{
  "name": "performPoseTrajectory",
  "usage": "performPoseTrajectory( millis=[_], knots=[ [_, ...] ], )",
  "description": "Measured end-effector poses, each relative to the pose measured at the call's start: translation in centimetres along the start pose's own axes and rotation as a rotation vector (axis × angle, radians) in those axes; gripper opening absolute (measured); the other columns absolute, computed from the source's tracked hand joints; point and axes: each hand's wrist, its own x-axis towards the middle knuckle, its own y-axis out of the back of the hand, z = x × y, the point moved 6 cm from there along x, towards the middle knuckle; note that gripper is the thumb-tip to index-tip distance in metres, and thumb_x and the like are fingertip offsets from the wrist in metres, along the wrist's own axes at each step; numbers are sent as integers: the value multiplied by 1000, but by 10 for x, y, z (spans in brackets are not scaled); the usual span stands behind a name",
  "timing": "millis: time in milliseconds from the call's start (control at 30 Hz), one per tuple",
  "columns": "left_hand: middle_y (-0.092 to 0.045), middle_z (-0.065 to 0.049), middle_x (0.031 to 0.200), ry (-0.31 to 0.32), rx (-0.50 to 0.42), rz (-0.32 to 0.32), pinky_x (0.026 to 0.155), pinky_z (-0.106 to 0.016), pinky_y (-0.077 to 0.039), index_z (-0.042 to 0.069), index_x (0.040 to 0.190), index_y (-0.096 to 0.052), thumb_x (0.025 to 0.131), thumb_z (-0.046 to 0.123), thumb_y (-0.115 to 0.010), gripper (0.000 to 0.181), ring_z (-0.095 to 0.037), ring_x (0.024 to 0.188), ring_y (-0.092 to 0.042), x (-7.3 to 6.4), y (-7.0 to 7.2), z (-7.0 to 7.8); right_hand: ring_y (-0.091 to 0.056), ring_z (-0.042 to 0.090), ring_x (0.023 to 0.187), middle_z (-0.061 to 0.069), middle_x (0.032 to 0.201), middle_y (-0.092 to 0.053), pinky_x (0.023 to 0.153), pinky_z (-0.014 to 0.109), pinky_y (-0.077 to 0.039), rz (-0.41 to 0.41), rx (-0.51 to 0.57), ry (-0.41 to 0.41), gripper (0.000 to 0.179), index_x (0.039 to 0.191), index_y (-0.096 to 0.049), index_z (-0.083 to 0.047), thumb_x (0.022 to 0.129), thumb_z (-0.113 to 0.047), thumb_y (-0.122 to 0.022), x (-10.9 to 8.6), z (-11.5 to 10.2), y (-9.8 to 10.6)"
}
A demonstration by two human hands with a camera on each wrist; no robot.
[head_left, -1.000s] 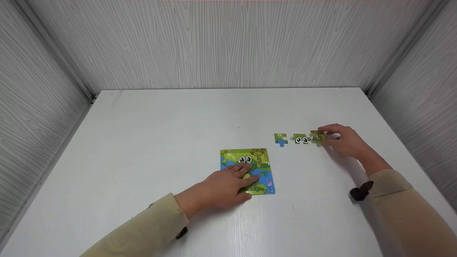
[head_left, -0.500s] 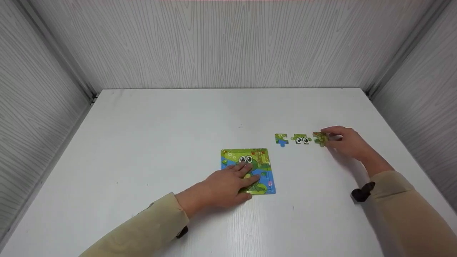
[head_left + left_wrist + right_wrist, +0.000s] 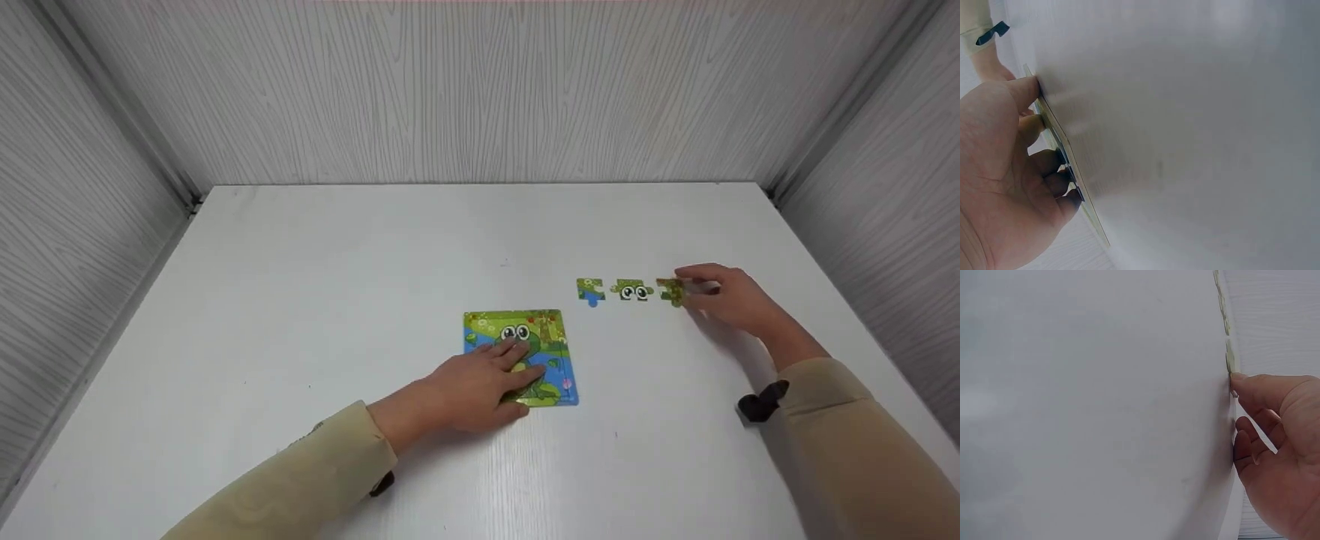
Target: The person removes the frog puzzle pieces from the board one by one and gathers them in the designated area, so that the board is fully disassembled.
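Observation:
A square frog puzzle board [image 3: 555, 347], printed in green and blue, lies flat on the white table. My left hand [image 3: 476, 386] rests over its lower left part with the fingers spread, covering some of the frog's body. To the board's upper right, several fingers of my right hand [image 3: 726, 301] meet a green puzzle piece [image 3: 670, 289]; thumb and index finger pinch its right side. In the right wrist view the thumb tip sits right at the edge of that piece [image 3: 1230, 357]. The other fingers are curled near the table.
Left of the pinched piece lie a puzzle piece with frog eyes [image 3: 634, 291] and a green-and-blue corner piece [image 3: 590, 289], in a row with small gaps. Grey wood-grain panels [image 3: 480, 90] stand behind and on both sides of the table [image 3: 337, 262].
My right hand has slid the green piece slightly right, away from the piece with frog eyes, which it overlapped a second ago. My left hand stays on the board.

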Motion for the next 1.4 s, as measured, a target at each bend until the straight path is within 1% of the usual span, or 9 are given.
performPoseTrajectory(
  millis=[233,367,500,667,767,900,1067,1200,1400],
  knots=[
    [-21,-9,176,-8,-6,-10,130,-43,-19,24,168,-33,111,48,-50,65,-29,163,-14,0,3,-2,-43,40,145,19,158,-50,112,59,-42,54,17,29,50,153,-57,-8,106,-19,-67,-5,-19,2],
    [-23,-12,175,-19,40,15,130,-46,-19,22,168,-34,111,48,-50,65,-31,162,-17,0,9,-4,-48,37,141,14,155,-54,105,49,-46,73,7,89,50,152,-59,-10,105,-24,-69,-4,-48,3],
    [-26,-13,174,-32,55,56,130,-47,-19,20,168,-35,111,49,-51,66,-32,162,-18,-4,15,-6,-53,36,136,10,150,-60,103,45,-47,85,8,183,46,147,-64,-10,103,-20,-72,-1,-86,-5],
    [-31,-14,172,-42,56,113,128,-49,-23,20,165,-41,110,49,-54,64,-33,160,-23,-20,22,-8,-56,38,132,10,145,-64,103,52,-48,53,-8,306,45,144,-67,-10,100,-12,-75,-3,-127,-26],
    [-33,-16,171,-31,69,126,127,-52,-26,19,164,-44,109,50,-56,64,-35,159,-27,-33,23,-12,-57,38,132,9,144,-64,100,53,-50,18,-25,360,46,144,-67,-11,99,-12,-77,-5,-146,-39],
    [-36,-18,169,-6,85,127,127,-53,-27,18,163,-47,108,51,-56,64,-36,158,-29,-47,21,-19,-59,36,130,6,143,-65,99,53,-52,-21,-22,398,46,143,-68,-13,98,-14,-78,-9,-168,-56],
    [-36,-17,169,32,80,103,127,-52,-25,18,163,-46,108,53,-56,66,-35,159,-28,-59,14,-26,-61,33,130,6,141,-67,100,56,-53,-53,-16,465,45,141,-69,-10,97,-15,-79,-14,-194,-77],
    [-33,-17,170,68,70,72,128,-52,-24,21,164,-45,107,56,-55,67,-37,159,-27,-62,7,-30,-62,32,130,6,140,-68,102,56,-52,-96,-6,487,44,140,-70,-10,98,-17,-79,-15,-210,-96],
    [-29,-15,173,95,44,26,128,-51,-23,24,165,-43,105,60,-55,70,-35,160,-25,-63,-1,-30,-63,32,128,6,138,-69,105,50,-52,-176,7,448,44,140,-70,-10,98,-21,-78,-13,-222,-126]
  ],
)
